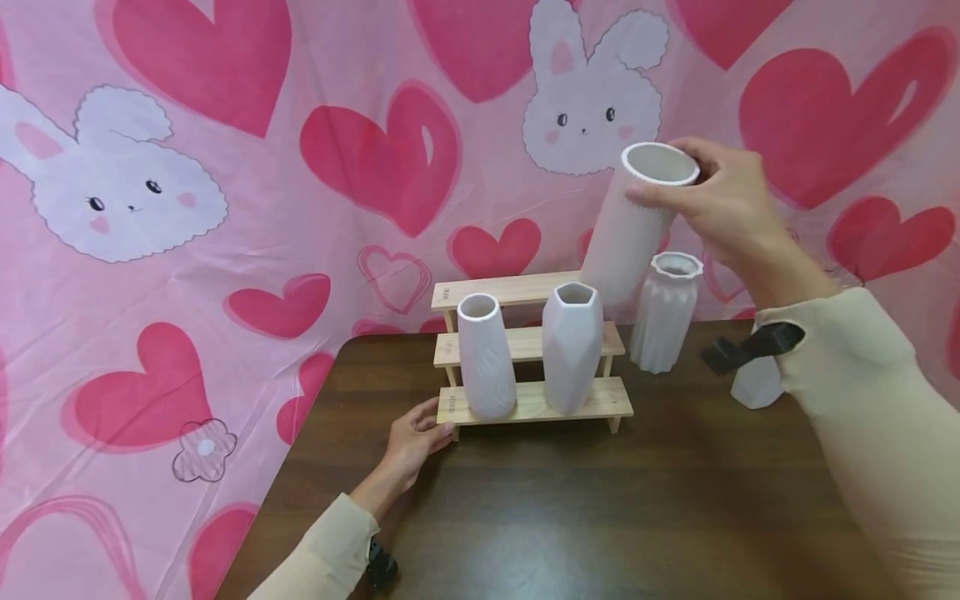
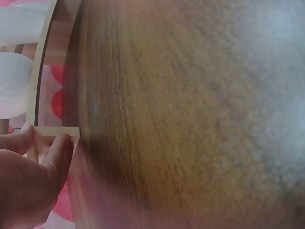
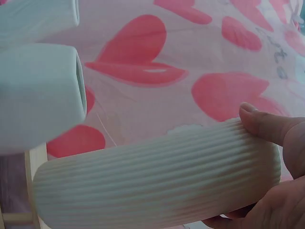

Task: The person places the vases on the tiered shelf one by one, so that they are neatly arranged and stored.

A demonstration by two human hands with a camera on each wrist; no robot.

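Note:
My right hand (image 1: 723, 187) grips a tall white ribbed vase (image 1: 626, 229) near its rim, thumb on one side and fingers on the other. The vase tilts, its lower end by the right end of the top step of a three-step wooden stand (image 1: 495, 290); I cannot tell whether they touch. In the right wrist view the vase's ribs (image 3: 157, 176) show along its length. My left hand (image 1: 408, 446) pinches the left end of the stand's lowest step, by the leg (image 2: 57, 131). On that step stand a slim white vase (image 1: 487, 358) and a faceted white vase (image 1: 573, 350).
A fluted white vase (image 1: 666, 312) stands on the dark wooden table (image 1: 540, 517) right of the stand. Farther right, a white faceted object (image 1: 757, 385) is partly hidden behind the right forearm. A pink cloth (image 1: 360, 50) with hearts and rabbits hangs behind the table.

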